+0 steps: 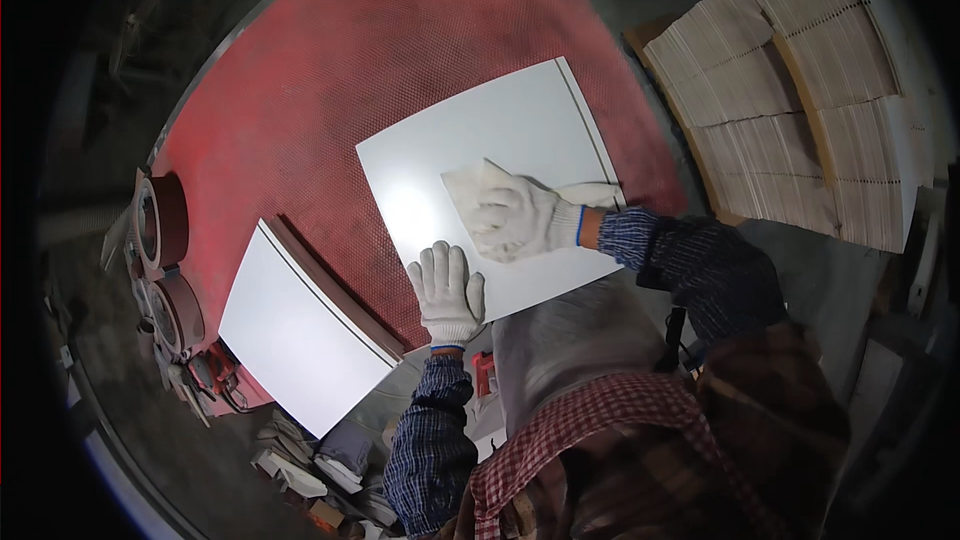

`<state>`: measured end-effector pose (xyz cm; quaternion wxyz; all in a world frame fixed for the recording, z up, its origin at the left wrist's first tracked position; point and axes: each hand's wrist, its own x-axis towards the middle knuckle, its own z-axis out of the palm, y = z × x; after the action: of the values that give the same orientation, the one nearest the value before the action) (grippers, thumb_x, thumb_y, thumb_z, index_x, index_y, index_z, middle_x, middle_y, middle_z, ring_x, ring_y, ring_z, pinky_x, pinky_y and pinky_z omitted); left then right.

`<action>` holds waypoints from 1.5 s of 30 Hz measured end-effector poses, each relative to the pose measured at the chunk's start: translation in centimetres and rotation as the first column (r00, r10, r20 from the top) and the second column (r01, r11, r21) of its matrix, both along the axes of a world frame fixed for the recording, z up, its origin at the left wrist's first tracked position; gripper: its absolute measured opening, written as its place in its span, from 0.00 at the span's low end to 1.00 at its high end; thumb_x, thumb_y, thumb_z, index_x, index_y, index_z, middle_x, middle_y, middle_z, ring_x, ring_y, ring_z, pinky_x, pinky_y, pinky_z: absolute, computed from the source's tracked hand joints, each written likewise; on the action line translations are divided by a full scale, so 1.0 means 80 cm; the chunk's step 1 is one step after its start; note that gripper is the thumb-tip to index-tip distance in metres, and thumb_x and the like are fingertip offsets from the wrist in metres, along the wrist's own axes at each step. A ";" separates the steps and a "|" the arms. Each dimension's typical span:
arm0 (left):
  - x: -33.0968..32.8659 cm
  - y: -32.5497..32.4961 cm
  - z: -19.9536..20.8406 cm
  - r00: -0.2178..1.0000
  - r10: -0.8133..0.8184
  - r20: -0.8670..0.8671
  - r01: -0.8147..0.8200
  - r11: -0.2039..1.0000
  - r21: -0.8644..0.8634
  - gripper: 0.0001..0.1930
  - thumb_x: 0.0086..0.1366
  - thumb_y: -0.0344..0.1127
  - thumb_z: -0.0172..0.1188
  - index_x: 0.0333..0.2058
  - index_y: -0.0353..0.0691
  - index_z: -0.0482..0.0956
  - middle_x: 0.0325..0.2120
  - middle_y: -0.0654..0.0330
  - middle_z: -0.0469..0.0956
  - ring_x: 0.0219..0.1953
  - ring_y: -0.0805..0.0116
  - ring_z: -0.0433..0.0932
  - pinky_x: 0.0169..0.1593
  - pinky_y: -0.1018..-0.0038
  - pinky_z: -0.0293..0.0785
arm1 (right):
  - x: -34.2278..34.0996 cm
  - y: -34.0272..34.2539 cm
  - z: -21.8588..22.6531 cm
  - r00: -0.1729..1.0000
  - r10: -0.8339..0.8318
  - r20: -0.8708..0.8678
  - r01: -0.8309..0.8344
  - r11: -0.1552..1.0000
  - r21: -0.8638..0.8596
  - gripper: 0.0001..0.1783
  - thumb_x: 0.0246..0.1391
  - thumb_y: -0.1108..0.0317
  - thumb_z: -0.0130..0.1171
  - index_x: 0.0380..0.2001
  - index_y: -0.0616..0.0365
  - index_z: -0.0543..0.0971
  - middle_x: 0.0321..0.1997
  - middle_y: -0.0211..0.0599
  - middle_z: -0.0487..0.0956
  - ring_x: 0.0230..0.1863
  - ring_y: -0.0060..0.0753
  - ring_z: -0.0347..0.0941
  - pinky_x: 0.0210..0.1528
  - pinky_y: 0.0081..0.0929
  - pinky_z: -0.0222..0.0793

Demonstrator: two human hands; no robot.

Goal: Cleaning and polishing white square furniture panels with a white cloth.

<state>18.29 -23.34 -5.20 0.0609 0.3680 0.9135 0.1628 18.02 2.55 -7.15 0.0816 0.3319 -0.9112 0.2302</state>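
A white panel [410,170] with a dark groove along its right edge lies flat on a red textured tabletop [370,30]. My right hand [525,220], in a white knit glove, is closed over a cream-white cloth [465,185] and presses it on the middle of the panel. The cloth's corners stick out beyond the fingers. My left hand [446,288], gloved too, rests flat on the panel's near left edge, fingers stretched out and holding nothing.
To the left lies a second white panel [300,340] beside a brown strip. Brown tape rolls [162,222] and red-handled tools [215,370] line the table's left edge. Tall stacks of thin boards [790,110] stand at the right. Grey cloths [345,450] are heaped at lower left.
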 end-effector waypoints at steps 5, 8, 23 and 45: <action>-0.006 0.010 -0.006 1.000 -0.005 0.024 0.005 0.999 0.031 0.31 0.62 0.40 0.59 0.61 0.30 0.68 0.61 0.38 0.67 0.66 0.34 0.61 0.69 0.39 0.50 | -0.059 -0.022 -0.010 0.962 -0.253 0.101 0.261 0.962 -0.079 0.15 0.58 0.52 0.58 0.43 0.43 0.82 0.46 0.33 0.80 0.42 0.37 0.80 0.43 0.43 0.81; 0.001 -0.003 -0.012 1.000 0.023 -0.016 -0.023 0.999 0.024 0.31 0.63 0.40 0.59 0.61 0.30 0.68 0.62 0.38 0.67 0.65 0.35 0.62 0.69 0.40 0.50 | -0.075 -0.026 0.066 0.485 -0.135 0.864 0.871 0.160 -0.464 0.20 0.64 0.49 0.57 0.47 0.53 0.81 0.42 0.39 0.82 0.36 0.34 0.79 0.40 0.31 0.76; -0.010 0.005 0.014 0.998 0.017 -0.068 -0.011 0.995 0.094 0.26 0.60 0.41 0.61 0.54 0.31 0.72 0.54 0.44 0.70 0.55 0.44 0.68 0.60 0.49 0.60 | -0.021 0.031 0.081 0.386 -0.695 0.607 0.873 0.488 0.005 0.36 0.60 0.52 0.60 0.70 0.42 0.65 0.78 0.44 0.55 0.75 0.53 0.56 0.73 0.51 0.57; -0.003 -0.007 -0.010 0.996 0.084 0.020 -0.084 0.996 -0.013 0.27 0.63 0.42 0.58 0.57 0.31 0.72 0.59 0.42 0.71 0.64 0.40 0.66 0.67 0.34 0.48 | -0.178 -0.083 0.004 0.899 -0.417 -0.130 0.425 0.904 0.041 0.24 0.53 0.56 0.63 0.52 0.52 0.77 0.58 0.33 0.71 0.69 0.46 0.59 0.76 0.50 0.48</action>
<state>18.07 -23.87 -6.00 0.0657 0.3272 0.9284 0.1637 3.79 -4.07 -6.85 0.1718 0.1425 -0.9622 0.1559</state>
